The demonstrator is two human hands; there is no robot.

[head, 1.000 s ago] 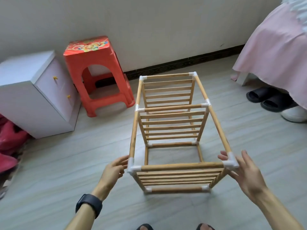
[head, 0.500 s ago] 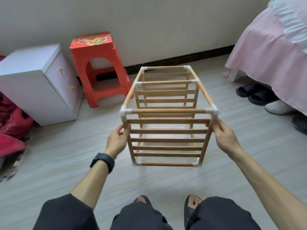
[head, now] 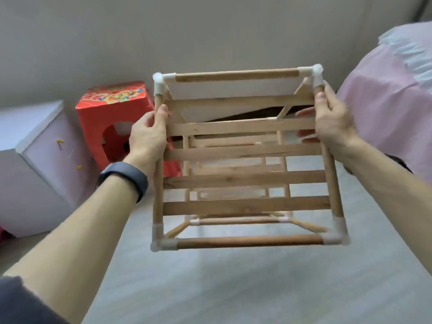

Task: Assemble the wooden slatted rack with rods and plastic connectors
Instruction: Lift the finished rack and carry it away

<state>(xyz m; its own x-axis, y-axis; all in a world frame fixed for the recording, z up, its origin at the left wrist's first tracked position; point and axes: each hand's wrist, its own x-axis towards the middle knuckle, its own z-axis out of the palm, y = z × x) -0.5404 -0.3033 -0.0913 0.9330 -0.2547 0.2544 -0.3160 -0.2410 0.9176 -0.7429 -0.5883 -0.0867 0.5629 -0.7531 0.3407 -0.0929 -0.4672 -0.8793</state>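
Pale plank floor [head: 233,288] fills the lower frame, with a plain grey wall [head: 210,31] across the top. At centre frame the rack [head: 245,181] is held clear of the floor, its slatted face turned toward the camera.

The left hand [head: 147,136] is wrapped round the side rod [head: 158,183] at centre left, just below the upper-left white connector [head: 160,84]. The right hand [head: 332,118] clasps the opposite side rod at upper right, just below its own connector.

All four near corners show connectors seated on rods. Further tiers sit behind the slats, somewhat blurred.

Judgement: assembly looks complete or nearly so, and the step in hand is a lift for checking or repositioning. The next move calls for a level carry, a look for any joint pulling loose, then setting the frame down squarely.

Surroundings: a red stool [head: 112,113] at centre left, a white cabinet [head: 46,171] at the left edge, and a pink-covered bed [head: 385,101] at right. Stool and bed flank the rack, so a swing to either side could strike them.
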